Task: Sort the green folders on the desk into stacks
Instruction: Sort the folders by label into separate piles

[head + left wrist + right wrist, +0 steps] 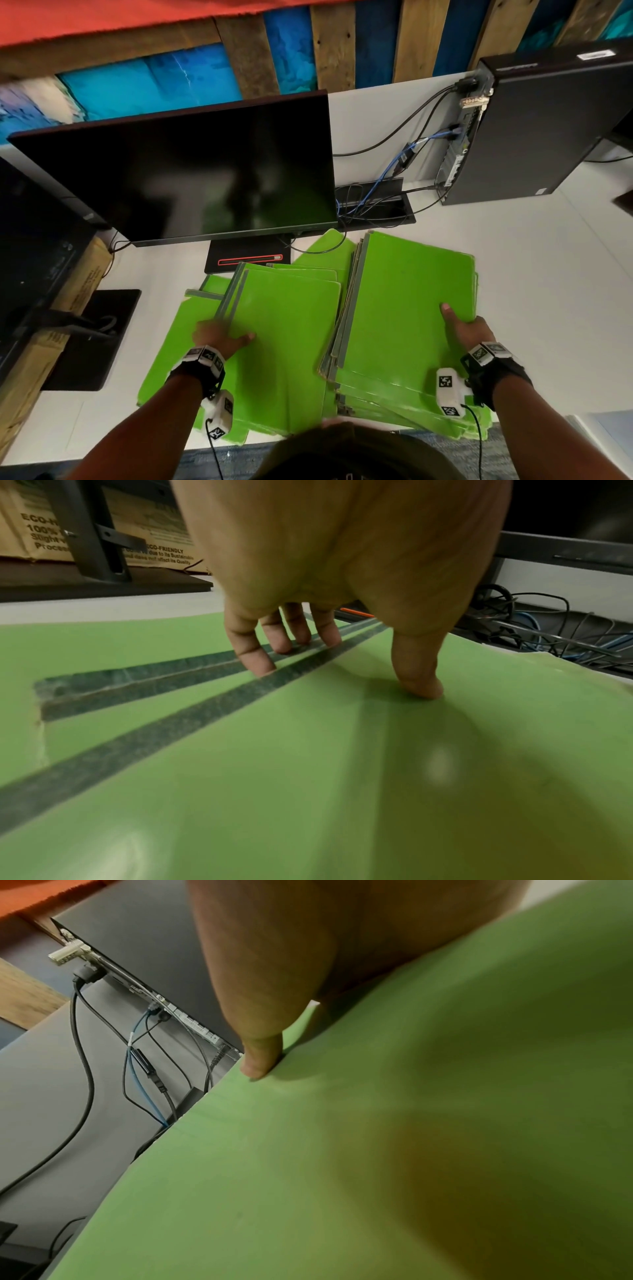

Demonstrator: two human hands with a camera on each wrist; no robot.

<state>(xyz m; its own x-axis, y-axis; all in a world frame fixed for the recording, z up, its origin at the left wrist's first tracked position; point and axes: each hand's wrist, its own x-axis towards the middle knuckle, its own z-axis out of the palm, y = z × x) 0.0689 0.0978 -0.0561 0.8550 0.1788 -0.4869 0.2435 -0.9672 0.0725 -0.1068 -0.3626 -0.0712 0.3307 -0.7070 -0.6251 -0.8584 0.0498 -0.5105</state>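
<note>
Green folders [281, 329] are being sorted on the worktop [534, 260]: one is being pinned by the left hand [219, 337], fingers straight, while the right stack [407, 308] is gripped by the right hand [467, 330]; edges are best squared before release.

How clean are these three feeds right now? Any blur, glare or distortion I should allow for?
Head view: wide-angle bending at the edges; the monitor shows hazy reflections; the left hand is slightly smeared. Left wrist view: the fingers are fairly sharp, the near top folder soft with pale glare spots. Right wrist view: the thumb casts a shadow; the held folder is blurred.
</note>
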